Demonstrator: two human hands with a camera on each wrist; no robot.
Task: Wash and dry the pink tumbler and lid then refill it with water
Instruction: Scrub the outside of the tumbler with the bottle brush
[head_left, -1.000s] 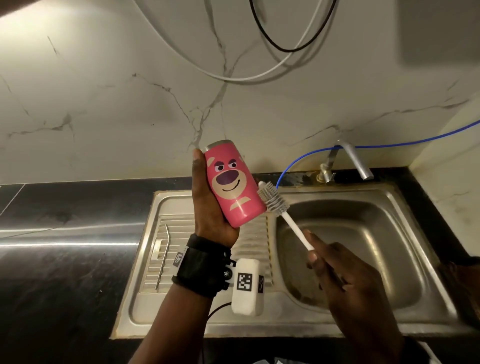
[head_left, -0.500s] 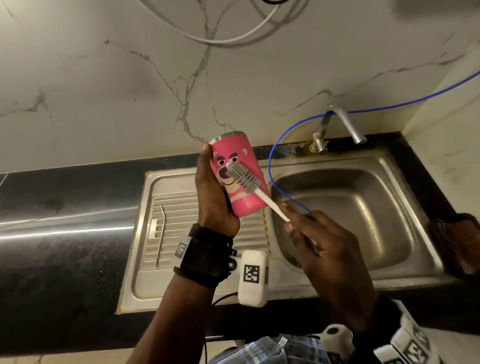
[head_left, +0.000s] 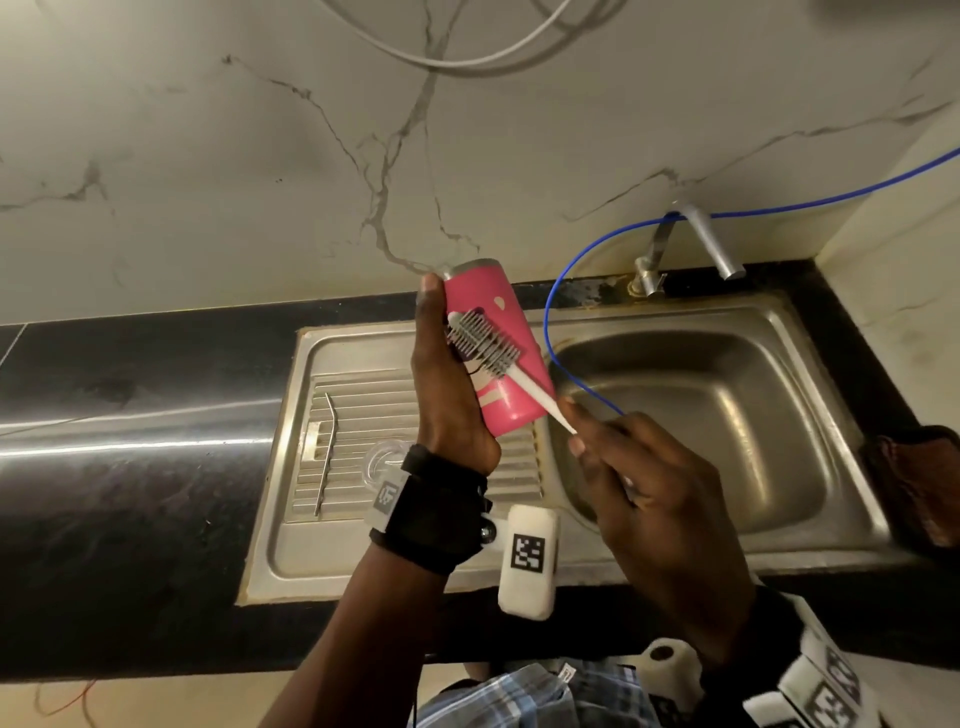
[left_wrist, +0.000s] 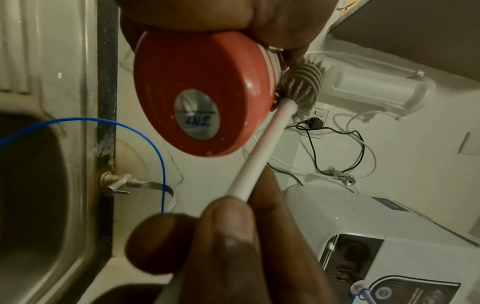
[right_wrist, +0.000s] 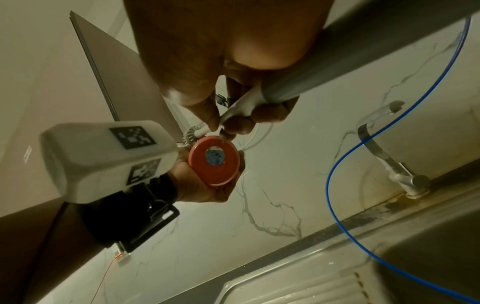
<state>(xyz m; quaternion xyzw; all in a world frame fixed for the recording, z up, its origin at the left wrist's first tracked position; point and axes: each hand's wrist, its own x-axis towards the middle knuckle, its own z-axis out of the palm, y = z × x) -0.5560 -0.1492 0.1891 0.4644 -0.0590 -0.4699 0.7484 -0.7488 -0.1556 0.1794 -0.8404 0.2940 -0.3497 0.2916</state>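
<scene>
Left hand (head_left: 447, 384) wraps pink cylindrical metal tumbler (head_left: 511, 358), held tilted above steel sink (head_left: 810, 332) drainboard, rim toward wall. Right hand (head_left: 649, 478) pinches white-handled bottle brush (head_left: 483, 345); grey bristles press tumbler side. Clear round lid (head_left: 382, 460) lies on drainboard beside bent metal straw (head_left: 327, 452).

We see open room over the sink basin (head_left: 727, 415) right of the hands, crossed by a blue tube (head_left: 558, 291) looping just beside the pink tumbler (head_left: 511, 332), with the tap (head_left: 711, 247) behind, while a bent metal straw (head_left: 326, 452) and clear lid (head_left: 382, 460) sit on the drainboard (head_left: 358, 519).
</scene>
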